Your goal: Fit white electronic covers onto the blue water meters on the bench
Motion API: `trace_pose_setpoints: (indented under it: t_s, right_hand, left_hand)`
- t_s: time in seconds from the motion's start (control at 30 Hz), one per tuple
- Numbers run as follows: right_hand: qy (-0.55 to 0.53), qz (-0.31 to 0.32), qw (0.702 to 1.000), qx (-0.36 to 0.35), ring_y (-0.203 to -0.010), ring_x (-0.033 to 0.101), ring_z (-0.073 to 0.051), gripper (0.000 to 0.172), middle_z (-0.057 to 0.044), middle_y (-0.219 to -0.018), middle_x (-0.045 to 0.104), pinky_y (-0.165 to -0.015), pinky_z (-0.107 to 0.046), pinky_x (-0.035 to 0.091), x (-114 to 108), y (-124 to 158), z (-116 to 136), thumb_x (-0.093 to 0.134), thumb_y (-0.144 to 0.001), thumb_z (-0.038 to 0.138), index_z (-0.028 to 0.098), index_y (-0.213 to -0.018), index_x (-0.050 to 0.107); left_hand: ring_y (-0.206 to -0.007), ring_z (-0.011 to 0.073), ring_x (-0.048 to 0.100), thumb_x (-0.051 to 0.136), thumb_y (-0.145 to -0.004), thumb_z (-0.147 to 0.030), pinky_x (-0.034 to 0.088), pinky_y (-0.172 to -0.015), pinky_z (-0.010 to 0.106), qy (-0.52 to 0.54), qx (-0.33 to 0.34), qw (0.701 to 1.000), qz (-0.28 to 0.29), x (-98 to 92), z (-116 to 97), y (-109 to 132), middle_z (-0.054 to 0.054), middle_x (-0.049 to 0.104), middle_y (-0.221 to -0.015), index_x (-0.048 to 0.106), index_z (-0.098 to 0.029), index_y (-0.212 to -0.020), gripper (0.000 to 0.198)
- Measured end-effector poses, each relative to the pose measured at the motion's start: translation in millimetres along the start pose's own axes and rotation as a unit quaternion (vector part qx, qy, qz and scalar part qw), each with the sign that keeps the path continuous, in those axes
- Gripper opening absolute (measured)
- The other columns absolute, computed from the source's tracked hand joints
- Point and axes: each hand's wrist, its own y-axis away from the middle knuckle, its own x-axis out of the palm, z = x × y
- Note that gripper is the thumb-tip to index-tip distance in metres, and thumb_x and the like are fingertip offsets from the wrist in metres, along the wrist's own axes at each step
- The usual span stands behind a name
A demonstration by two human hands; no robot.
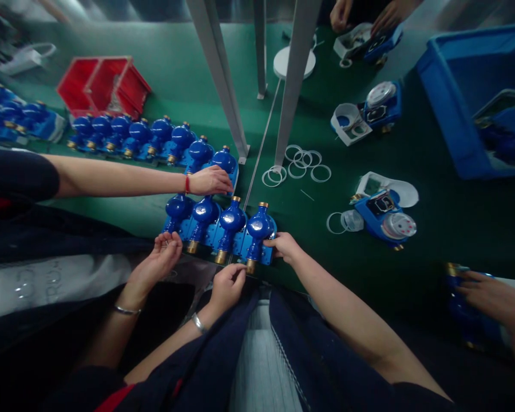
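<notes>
A row of blue meter bodies with brass ends lies at the table's near edge. My right hand (285, 247) grips the right side of the rightmost blue meter body (260, 228). Just below its lower brass end, my left hand (229, 286) has its fingers curled together; whatever they hold, if anything, is too small to make out. Left of that meter body lies another blue meter body (232, 223) in the same row.
A co-worker's hands (210, 180) (167, 254) are close on the left; another person's hand (489, 292) is at the right. Metal posts (292, 80) rise behind white rings (297, 163). Red bins (107, 86), a blue crate (450, 114) and opened meters (381, 209) stand around.
</notes>
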Motion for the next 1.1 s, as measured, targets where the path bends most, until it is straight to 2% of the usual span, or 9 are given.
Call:
trace_pose_setpoints:
  t_s: [0.07,0.3,0.5,0.7,0.9,1.0,1.1]
  right_hand:
    - [0.007,-0.016,1.000,-0.013,-0.068,0.063,-0.017,0.024,-0.008,-0.085,0.066,-0.064,-0.032,0.053,2,2,-1,0.066,-0.069,0.009,0.009,-0.092,0.058]
    - [0.051,-0.058,0.996,-0.043,-0.064,0.060,-0.012,0.016,-0.004,-0.079,0.065,-0.060,-0.026,0.050,6,1,-8,0.064,-0.075,0.015,0.010,-0.089,0.060]
    - [0.130,-0.115,0.981,-0.088,-0.063,0.060,-0.013,0.014,-0.006,-0.076,0.065,-0.056,-0.022,0.043,6,-7,-18,0.066,-0.071,0.021,0.010,-0.077,0.062]
    - [0.233,-0.163,0.952,-0.116,-0.063,0.060,-0.017,0.024,-0.007,-0.067,0.065,-0.053,-0.023,0.036,0,7,-19,0.067,-0.067,0.037,0.014,-0.062,0.064]
    - [0.309,-0.191,0.922,-0.136,-0.061,0.060,-0.021,0.040,-0.012,-0.063,0.064,-0.051,-0.026,0.036,3,30,-20,0.058,-0.075,0.049,0.015,-0.054,0.061]
    - [0.319,-0.191,0.911,-0.178,-0.062,0.061,-0.020,0.039,-0.009,-0.063,0.064,-0.053,-0.026,0.039,-15,43,-12,0.058,-0.076,0.048,0.015,-0.056,0.063]
    - [0.299,-0.248,0.891,-0.233,-0.074,0.061,-0.015,0.032,-0.005,-0.083,0.067,-0.064,-0.025,0.045,-68,59,11,0.045,-0.088,0.043,0.019,-0.085,0.067]
  left_hand:
    - [-0.066,0.0152,0.064,0.049,-0.077,-0.025,0.052,-0.064,0.026,-0.014,0.005,1.000,-0.004,-1.9,2,2,0.003,0.069,-0.073,0.066,-0.020,-0.078,0.019]
    - [-0.067,0.0151,0.065,0.050,-0.078,-0.024,0.053,-0.064,0.025,-0.068,0.028,0.997,-0.009,-3.8,14,8,0.003,0.071,-0.074,0.067,-0.019,-0.078,0.018]
    - [-0.067,0.0137,0.065,0.048,-0.079,-0.022,0.052,-0.064,0.024,-0.108,0.064,0.992,-0.011,-1.8,18,10,0.004,0.071,-0.074,0.067,-0.017,-0.078,0.019]
    - [-0.061,0.0119,0.062,0.049,-0.081,-0.023,0.050,-0.061,0.022,-0.105,0.145,0.984,0.015,2.9,4,6,0.004,0.068,-0.069,0.066,-0.016,-0.081,0.019]
    - [-0.060,0.0103,0.060,0.050,-0.083,-0.017,0.049,-0.060,0.020,-0.112,0.269,0.957,0.014,13.6,-22,-8,0.004,0.066,-0.069,0.063,-0.014,-0.085,0.013]
    - [-0.062,0.0096,0.061,0.052,-0.082,-0.014,0.049,-0.062,0.019,-0.107,0.284,0.953,0.025,13.1,-31,-13,0.003,0.064,-0.068,0.061,-0.014,-0.087,0.011]
    - [-0.061,0.0088,0.061,0.052,-0.082,-0.015,0.048,-0.060,0.018,-0.114,0.291,0.949,0.041,9.2,-35,-17,0.001,0.063,-0.068,0.061,-0.014,-0.089,0.011]
